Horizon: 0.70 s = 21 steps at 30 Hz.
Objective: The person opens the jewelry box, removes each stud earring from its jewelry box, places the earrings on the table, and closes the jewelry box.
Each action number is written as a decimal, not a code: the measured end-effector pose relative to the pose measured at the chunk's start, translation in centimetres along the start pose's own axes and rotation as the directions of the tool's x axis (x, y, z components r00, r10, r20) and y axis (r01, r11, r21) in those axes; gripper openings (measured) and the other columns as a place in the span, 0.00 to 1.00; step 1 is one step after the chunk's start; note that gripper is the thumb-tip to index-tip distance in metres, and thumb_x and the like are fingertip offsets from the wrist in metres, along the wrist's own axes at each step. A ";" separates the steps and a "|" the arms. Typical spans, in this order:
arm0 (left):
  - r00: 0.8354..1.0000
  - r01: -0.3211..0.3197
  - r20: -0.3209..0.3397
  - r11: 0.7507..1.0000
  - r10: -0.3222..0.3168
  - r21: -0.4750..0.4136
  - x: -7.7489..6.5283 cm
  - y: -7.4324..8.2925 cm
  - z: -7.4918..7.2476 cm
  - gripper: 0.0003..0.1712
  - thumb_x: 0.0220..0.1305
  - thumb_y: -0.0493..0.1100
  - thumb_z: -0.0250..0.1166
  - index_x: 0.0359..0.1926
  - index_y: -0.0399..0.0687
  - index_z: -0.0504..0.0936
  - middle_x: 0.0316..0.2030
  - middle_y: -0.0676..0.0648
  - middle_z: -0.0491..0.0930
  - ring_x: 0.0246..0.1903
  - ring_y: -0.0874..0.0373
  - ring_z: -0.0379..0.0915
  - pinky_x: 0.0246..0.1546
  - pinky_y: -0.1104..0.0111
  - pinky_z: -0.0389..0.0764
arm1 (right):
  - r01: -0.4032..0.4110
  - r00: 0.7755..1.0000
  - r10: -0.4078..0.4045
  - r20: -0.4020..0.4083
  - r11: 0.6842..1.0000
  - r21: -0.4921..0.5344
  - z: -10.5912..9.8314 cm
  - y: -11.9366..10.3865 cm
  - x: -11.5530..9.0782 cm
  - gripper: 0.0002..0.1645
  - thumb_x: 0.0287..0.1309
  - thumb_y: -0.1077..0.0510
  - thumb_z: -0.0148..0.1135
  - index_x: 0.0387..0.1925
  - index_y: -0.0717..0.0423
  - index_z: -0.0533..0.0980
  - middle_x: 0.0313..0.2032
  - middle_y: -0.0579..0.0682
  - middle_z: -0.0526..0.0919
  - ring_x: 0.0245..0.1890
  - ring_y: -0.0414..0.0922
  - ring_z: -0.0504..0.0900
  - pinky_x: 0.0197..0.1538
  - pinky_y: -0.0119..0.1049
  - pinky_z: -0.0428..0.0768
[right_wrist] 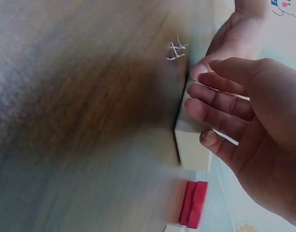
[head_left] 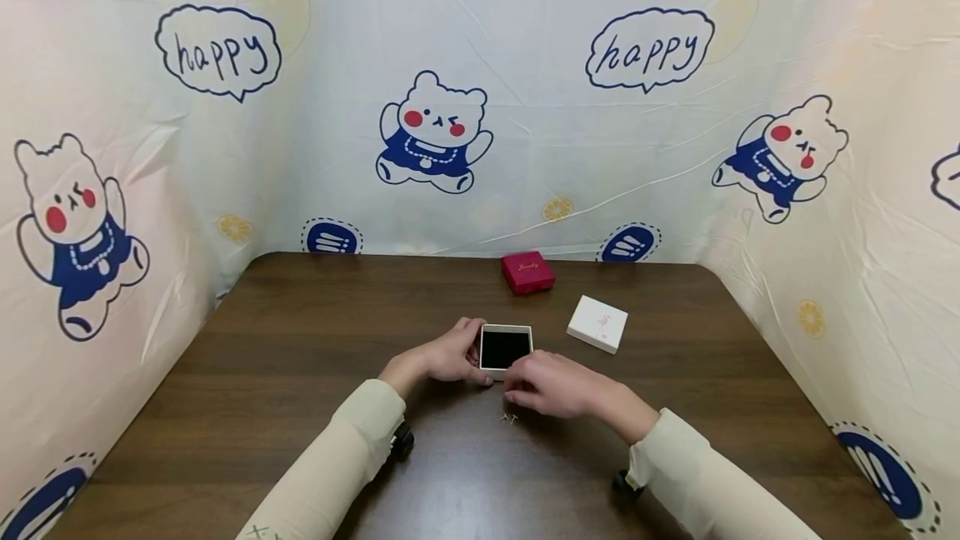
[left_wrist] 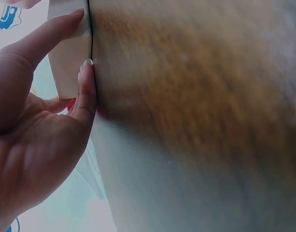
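Note:
A small white jewellery box (head_left: 496, 374) lies on the table without its lid, its black lining (head_left: 505, 348) facing up. My left hand (head_left: 450, 354) grips its left side, thumb (left_wrist: 61, 31) at the near wall and fingers around the far side. At the near right corner is my right hand (head_left: 555, 384); its fingers (right_wrist: 220, 121) are loosely bent, right at the box's near wall, with nothing seen between them. Just in front of these fingers lie small shiny T-shaped pieces (right_wrist: 176, 50) that look like stud earrings.
A white square lid (head_left: 597, 324) with a pink print lies to the right of the box. Behind stands a red box (head_left: 528, 272), near the back edge of the brown wooden table (head_left: 315, 307). A printed curtain (head_left: 525, 148) encloses the back and sides.

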<state>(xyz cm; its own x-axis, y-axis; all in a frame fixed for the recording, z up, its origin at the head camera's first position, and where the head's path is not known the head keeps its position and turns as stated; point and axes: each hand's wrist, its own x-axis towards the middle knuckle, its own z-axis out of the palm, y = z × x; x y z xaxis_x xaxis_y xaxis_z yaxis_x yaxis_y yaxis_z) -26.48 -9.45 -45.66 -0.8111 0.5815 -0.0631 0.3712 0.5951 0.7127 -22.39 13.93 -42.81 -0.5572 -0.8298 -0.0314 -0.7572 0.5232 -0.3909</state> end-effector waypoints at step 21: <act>1.000 0.015 0.002 1.000 -0.015 -0.006 0.0 0.0 0.0 0.49 0.51 0.41 0.81 0.68 0.35 0.62 0.52 0.39 0.65 0.41 0.58 0.70 0.46 0.68 0.74 | -0.027 0.998 0.026 -0.048 1.000 -0.014 -1.6 0.7 -0.1 0.04 0.69 0.55 0.65 0.39 0.48 0.84 0.32 0.36 0.81 0.32 0.35 0.77 0.42 0.33 0.80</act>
<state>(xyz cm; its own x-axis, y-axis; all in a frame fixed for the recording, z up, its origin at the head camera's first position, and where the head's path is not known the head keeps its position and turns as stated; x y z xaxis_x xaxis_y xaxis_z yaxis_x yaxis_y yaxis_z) -26.44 -9.46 -45.67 -0.8155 0.5739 -0.0753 0.3566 0.6005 0.7157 -23.45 14.72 -41.58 -0.5927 -0.8054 0.0028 -0.7465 0.5480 -0.3773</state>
